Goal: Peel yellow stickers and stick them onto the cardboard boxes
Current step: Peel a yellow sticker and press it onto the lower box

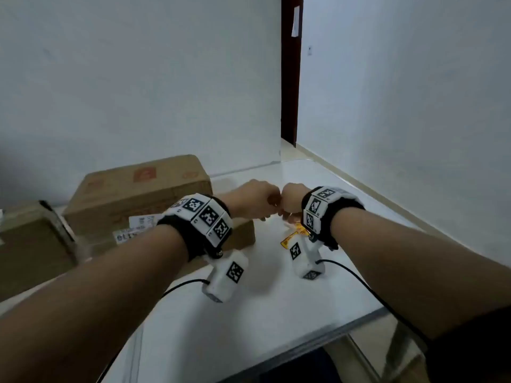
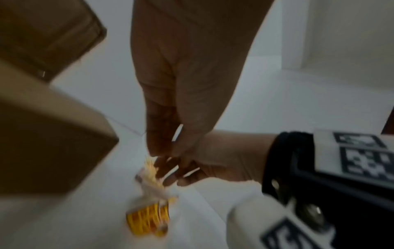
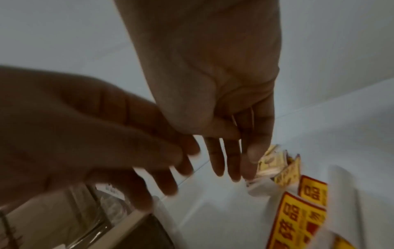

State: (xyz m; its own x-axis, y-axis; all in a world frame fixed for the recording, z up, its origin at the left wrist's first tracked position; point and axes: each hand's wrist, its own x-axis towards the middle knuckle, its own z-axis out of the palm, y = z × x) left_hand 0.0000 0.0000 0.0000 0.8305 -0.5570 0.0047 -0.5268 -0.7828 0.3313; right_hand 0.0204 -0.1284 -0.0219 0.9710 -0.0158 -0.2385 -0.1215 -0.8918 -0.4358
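Right hand (image 3: 213,80) pinches sticker strip (image 3: 277,170) above the table (image 1: 276,313); left hand (image 3: 95,131), fingers loosely spread, picks at it. Cardboard boxes (image 1: 138,189) at ten o'clock. Peel slowly from one corner.

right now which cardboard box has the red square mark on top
The big box at the back by the wall; the lower box at the left edge shows no red mark.

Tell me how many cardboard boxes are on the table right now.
3 in view: a large box at the back left, a low box in front of it behind the left wrist, and a box at the far left edge. More may sit out of frame.
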